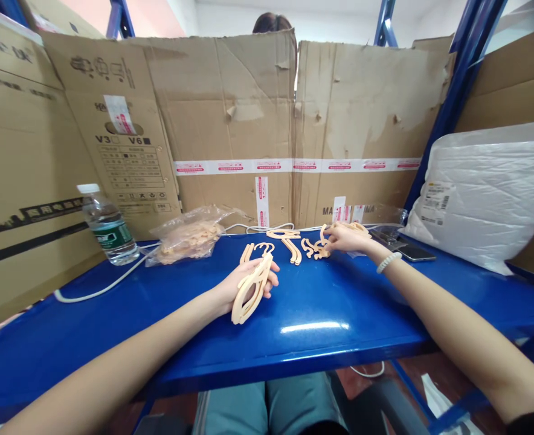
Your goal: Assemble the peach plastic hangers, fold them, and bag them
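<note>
My left hand (pixel 249 281) is closed around peach-coloured plastic folding hangers (pixel 251 290), folded into a narrow loop and held above the table. Hook ends (pixel 263 247) show just past it, with a pair of loose hanger arms (pixel 246 254) alongside. Farther right, my right hand (pixel 346 237) has its fingertips pinched at a small hanger hook (pixel 324 233), over a little pile of hook pieces (pixel 315 249). Between the hands lie two curved hanger arms (pixel 292 251) and another hanger piece (pixel 283 234). More peach parts (pixel 360 228) lie partly hidden behind my right hand.
On the blue table (pixel 194 320) a clear bag of peach parts (pixel 188 238) and a water bottle (pixel 110 226) stand left. A phone (pixel 414 251) and a large white wrapped pack (pixel 484 193) are right. Cardboard (pixel 231 121) walls the back; a person's head (pixel 271 23) shows above.
</note>
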The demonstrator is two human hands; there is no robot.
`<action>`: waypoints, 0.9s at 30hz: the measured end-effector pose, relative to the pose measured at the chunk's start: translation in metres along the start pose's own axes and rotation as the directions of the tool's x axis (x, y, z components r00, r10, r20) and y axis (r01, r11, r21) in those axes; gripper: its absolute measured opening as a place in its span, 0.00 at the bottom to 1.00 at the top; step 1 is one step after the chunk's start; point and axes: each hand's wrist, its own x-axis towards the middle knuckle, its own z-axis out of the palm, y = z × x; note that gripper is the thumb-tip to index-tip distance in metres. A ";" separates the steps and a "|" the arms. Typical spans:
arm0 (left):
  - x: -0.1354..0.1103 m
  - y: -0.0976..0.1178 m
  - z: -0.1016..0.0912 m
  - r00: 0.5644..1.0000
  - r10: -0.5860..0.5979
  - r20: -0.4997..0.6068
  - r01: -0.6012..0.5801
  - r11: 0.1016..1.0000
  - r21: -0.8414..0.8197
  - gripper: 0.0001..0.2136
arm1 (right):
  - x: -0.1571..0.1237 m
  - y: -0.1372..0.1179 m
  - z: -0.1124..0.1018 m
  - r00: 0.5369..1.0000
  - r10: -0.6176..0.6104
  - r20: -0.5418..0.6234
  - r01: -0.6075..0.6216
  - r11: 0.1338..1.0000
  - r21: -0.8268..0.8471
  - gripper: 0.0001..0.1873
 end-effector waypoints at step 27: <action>-0.009 0.016 0.007 0.966 -0.003 -0.258 -0.002 1.000 -0.020 0.10 | -0.079 -0.130 0.051 0.341 -0.939 -0.035 0.884 0.333 -0.328 0.13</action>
